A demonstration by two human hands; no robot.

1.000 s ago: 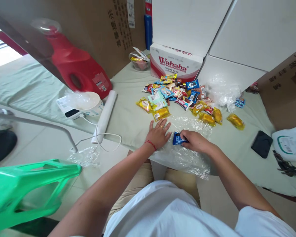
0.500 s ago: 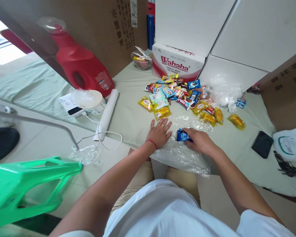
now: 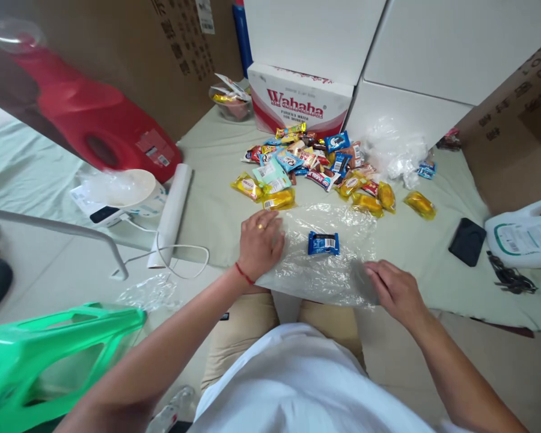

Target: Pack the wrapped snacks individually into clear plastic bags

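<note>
A clear plastic bag point(image 3: 293, 270) lies spread at the front edge of the cloth-covered surface. On top of it rests a blue wrapped snack point(image 3: 323, 243), touched by neither hand. My left hand point(image 3: 260, 245) is at the bag's left edge, its fingers curled in on the plastic and the tips partly hidden. At the bag's lower right edge is my right hand point(image 3: 395, 291), thumb and fingers pinched together on the film, slightly blurred. Just beyond the bag lie yellow-wrapped cakes point(image 3: 278, 199) and a pile of mixed snacks point(image 3: 315, 157).
A Wahaba-style water carton point(image 3: 302, 102) stands behind the pile, beside crumpled clear plastic point(image 3: 392, 150). To the left are a red jug point(image 3: 103, 126), a white roll point(image 3: 171, 213) and a cable. A black wallet-like item point(image 3: 467, 242) and white jug point(image 3: 523, 237) sit right; a green stool point(image 3: 72, 361) stands lower left.
My right hand has let go of the blue snack, leaving it on the bag, and moved right to the bag's edge. My left hand's flat fingers have curled at the left edge.
</note>
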